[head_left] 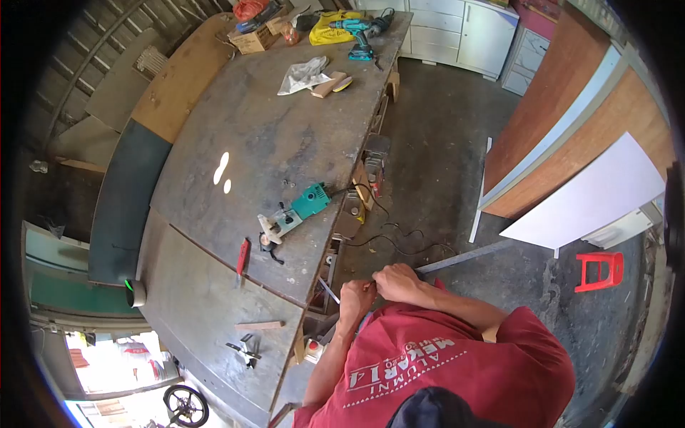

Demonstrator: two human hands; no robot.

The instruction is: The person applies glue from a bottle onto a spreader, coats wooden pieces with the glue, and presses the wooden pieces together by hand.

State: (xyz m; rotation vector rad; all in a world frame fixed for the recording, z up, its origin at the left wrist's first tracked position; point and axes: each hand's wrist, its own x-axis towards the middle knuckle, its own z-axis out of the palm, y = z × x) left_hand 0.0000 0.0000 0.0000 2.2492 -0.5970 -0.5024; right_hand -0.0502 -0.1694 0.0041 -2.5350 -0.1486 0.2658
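My left hand [356, 297] is closed, with its fingers curled, in front of the red shirt. Touching or nearly touching it is my right hand [397, 282], also closed. Whatever lies between the fingers is too small or hidden to name. A thin pale strip [329, 291] shows just left of my left hand, by the workbench [214, 285] edge. From near my right hand a long grey strip [464, 257] runs to the right; whether either hand holds it cannot be made out. On the bench are a teal power tool [311, 201] and a red-handled tool [243, 257].
A cordless drill [360, 44], a yellow bag [332, 30] and a crumpled wrapper [305, 75] lie at the bench's far end. A black clamp-like tool [246, 351] is nearer. Cables [399, 240] cross the floor; a red stool [599, 272] and a white panel [599, 189] stand right.
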